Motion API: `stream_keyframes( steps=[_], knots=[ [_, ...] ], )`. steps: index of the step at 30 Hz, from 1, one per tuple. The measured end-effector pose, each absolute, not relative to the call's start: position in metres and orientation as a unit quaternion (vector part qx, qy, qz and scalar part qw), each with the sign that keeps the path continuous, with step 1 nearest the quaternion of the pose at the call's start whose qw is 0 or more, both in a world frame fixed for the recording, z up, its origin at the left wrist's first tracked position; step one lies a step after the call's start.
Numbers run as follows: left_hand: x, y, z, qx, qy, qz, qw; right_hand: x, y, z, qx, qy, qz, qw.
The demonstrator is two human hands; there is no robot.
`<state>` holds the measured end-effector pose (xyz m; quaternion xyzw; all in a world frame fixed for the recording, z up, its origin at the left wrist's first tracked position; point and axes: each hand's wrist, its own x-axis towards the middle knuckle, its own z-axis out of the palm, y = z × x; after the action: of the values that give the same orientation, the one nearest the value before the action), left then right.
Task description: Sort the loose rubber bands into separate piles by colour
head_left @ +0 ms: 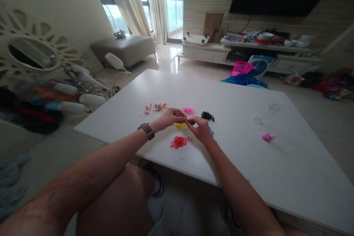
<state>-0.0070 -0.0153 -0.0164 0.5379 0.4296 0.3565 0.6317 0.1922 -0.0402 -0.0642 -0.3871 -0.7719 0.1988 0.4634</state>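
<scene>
My left hand [175,116] and my right hand [199,128] meet fingertip to fingertip above the white table [238,155]. Both are closed in a pinch; a tiny orange-yellow bit shows between them, too small to name. Below them lies a yellow pile [181,126] of small rubber bands, partly hidden. Nearer me is a red pile [179,142]. A pink pile [188,110] and a black pile [207,115] lie just beyond my hands. To the left are mixed-colour bands [159,107]. My right hand partly covers some blue bands [212,132].
On the table's right side are a pink object [267,137], a clear round piece [259,120] and a clear container [273,108]. Past the far edge stand a pink basket [242,68] and a blue-covered item [243,80]. White lamp-like parts [92,99] crowd the left.
</scene>
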Motion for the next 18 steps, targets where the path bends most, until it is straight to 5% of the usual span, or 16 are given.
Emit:
stream_keyframes(
  steps=[18],
  knots=[
    [-0.026, -0.005, -0.013, 0.582, 0.478, 0.326, 0.571, 0.198, -0.039, -0.064, -0.416, -0.754, 0.168, 0.480]
  ],
)
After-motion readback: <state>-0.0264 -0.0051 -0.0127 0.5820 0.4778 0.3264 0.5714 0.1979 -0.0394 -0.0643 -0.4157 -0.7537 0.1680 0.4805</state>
